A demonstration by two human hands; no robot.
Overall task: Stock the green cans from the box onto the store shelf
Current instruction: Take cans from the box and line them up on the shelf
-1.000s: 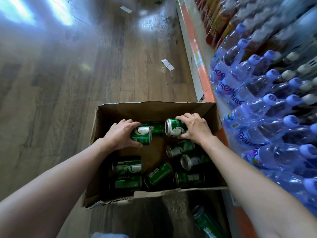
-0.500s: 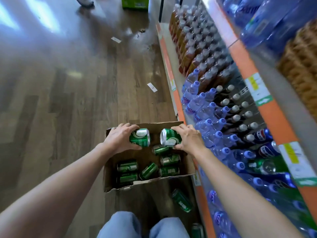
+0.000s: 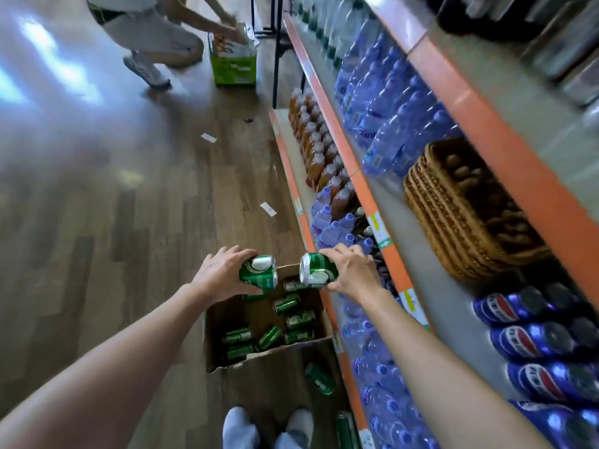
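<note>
My left hand (image 3: 220, 273) grips a green can (image 3: 259, 275) lying sideways above the far end of the cardboard box (image 3: 227, 354). My right hand (image 3: 351, 270) grips a second green can (image 3: 316, 270), also sideways, above the box's far right corner. Several more green cans (image 3: 285, 322) lie loose on the box bottom. One green can (image 3: 319, 377) lies on the floor beside the box, and another stands near the shelf foot (image 3: 346, 429). The store shelf (image 3: 418, 254) with orange edges runs along my right.
The shelf holds blue water bottles (image 3: 389, 131), amber bottles (image 3: 314, 140), a wicker basket (image 3: 460, 209) and blue cola cans (image 3: 531, 345). Another person (image 3: 152, 37) crouches at a green carton (image 3: 231, 64) far ahead. Paper slips (image 3: 268, 209) lie on the wood floor. My knees (image 3: 269, 429) show below.
Both hands have lifted their cans up out of the box. The view has risen and tilted up, so the box looks smaller and the upper shelves and the other person have come into sight.
</note>
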